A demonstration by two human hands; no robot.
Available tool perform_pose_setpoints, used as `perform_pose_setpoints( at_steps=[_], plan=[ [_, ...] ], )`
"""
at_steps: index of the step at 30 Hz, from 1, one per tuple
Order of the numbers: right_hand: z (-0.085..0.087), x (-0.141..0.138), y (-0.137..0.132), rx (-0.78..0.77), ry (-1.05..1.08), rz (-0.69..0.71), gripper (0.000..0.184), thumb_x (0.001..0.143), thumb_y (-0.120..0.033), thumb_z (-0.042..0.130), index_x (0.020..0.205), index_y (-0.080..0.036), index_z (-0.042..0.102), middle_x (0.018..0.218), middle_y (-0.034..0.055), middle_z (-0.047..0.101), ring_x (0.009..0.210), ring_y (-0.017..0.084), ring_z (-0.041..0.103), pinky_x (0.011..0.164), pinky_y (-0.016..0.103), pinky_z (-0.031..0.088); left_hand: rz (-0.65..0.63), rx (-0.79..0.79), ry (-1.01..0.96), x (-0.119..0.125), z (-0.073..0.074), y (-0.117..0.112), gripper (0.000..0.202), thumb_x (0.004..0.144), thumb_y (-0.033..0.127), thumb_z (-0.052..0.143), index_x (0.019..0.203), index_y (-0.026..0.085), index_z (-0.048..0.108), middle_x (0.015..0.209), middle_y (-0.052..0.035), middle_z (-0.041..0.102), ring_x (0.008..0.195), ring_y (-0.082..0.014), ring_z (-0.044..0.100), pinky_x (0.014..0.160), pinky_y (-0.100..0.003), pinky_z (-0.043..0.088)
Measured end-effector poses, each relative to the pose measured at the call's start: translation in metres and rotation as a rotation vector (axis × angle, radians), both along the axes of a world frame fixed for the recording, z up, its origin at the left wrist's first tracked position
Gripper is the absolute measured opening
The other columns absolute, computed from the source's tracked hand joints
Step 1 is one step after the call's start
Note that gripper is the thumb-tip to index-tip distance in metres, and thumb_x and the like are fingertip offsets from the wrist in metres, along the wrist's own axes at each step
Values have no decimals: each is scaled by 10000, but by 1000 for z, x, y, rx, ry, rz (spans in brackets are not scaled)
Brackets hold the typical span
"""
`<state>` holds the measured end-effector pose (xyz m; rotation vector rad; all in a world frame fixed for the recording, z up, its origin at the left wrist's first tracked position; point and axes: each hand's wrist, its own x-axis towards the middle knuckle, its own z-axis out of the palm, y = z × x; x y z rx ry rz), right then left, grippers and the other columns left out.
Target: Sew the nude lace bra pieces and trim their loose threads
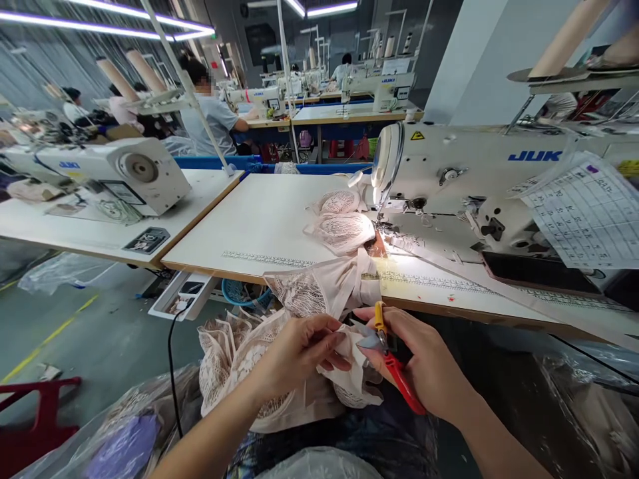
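Observation:
My left hand (308, 349) pinches the edge of a beige lace bra (329, 286) in front of the table edge. In my right hand (424, 352) are scissors (382, 339) with one yellow and one red handle; their blades are apart and point left, close to the pinched fabric. More lace bra pieces (244, 359) lie bunched on my lap, below and left of my hands. Other lace cups (344, 226) rest on the table beside the needle of the sewing machine (449, 166). My fingers hide part of the pinched edge.
A beige strap (464, 266) trails across the table from the machine to the right. A phone (542, 273) lies beneath hanging paper sheets (579, 213). Left are an open drawer (184, 296), a second sewing machine (100, 173) and a red stool (42, 419). People work behind.

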<state>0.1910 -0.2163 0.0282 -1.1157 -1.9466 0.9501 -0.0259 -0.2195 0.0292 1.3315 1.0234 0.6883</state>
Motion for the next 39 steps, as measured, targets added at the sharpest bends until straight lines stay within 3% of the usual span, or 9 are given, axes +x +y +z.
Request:
perform_pose_setpoints(
  at_steps=[3, 6, 11, 16, 20, 23, 26, 32, 39],
  plan=[
    [-1, -2, 4, -22, 0, -3, 209, 874, -377, 637, 1000, -210, 654, 1025, 126, 704, 782, 222, 655, 646, 278, 561, 5, 0, -5, 1, 0, -1, 512, 880, 665, 566, 908, 156, 608, 759, -96, 756, 716, -223, 762, 616, -240, 568],
    [-3, -3, 8, -1, 24, -10, 144, 858, -346, 659, 886, -207, 640, 935, 79, 704, 734, 196, 645, 678, 268, 551, 32, -3, -23, 2, -1, -3, 488, 870, 652, 590, 926, 167, 598, 733, -69, 743, 696, -225, 759, 610, -249, 577],
    [0, -7, 8, -9, 27, -77, 268, 832, -413, 687, 721, -203, 562, 743, 21, 652, 652, 176, 604, 630, 262, 520, 40, -31, -124, 0, -5, -3, 455, 858, 615, 638, 875, 161, 611, 695, -50, 710, 644, -185, 721, 553, -212, 521],
    [9, -12, 4, -62, 45, -63, 306, 834, -439, 682, 725, -208, 514, 726, 4, 612, 609, 141, 532, 562, 237, 463, 68, 2, -209, -2, -5, 0, 418, 840, 543, 703, 780, 135, 639, 843, -31, 603, 500, -66, 572, 401, -167, 325],
    [10, -13, -3, -126, 36, -53, 276, 860, -442, 663, 792, -209, 530, 693, -21, 555, 543, 103, 428, 495, 214, 408, 99, -6, -289, 2, -8, 1, 407, 824, 520, 734, 751, 128, 649, 742, 19, 488, 485, -25, 420, 438, -176, 265],
    [9, -8, -5, -170, -13, -15, 256, 892, -448, 627, 848, -216, 529, 713, -20, 541, 567, 112, 436, 497, 215, 411, 136, -28, -318, 5, -13, -1, 417, 783, 522, 772, 733, 121, 668, 716, 18, 477, 533, -41, 371, 477, -186, 253],
    [17, 3, 0, -153, -175, 91, 281, 901, -492, 595, 869, -220, 531, 786, 14, 580, 640, 149, 506, 528, 238, 440, 147, -98, -368, 4, -19, -2, 412, 756, 510, 800, 725, 120, 671, 687, 16, 488, 564, -57, 373, 516, -189, 265],
    [52, 21, 21, -7, -791, 146, 406, 814, -608, 646, 810, -209, 566, 793, 41, 618, 651, 194, 559, 586, 298, 420, 149, -167, -437, 2, -30, -2, 356, 726, 454, 837, 716, 126, 699, 716, 5, 511, 610, -76, 416, 554, -202, 288],
    [66, 17, 22, 57, -985, 205, 380, 845, -577, 630, 881, -200, 657, 817, 45, 681, 679, 209, 607, 568, 291, 363, 178, -180, -428, 8, -23, -1, 397, 634, 481, 882, 634, 129, 699, 675, 15, 468, 588, -71, 355, 547, -216, 256]
  ],
)
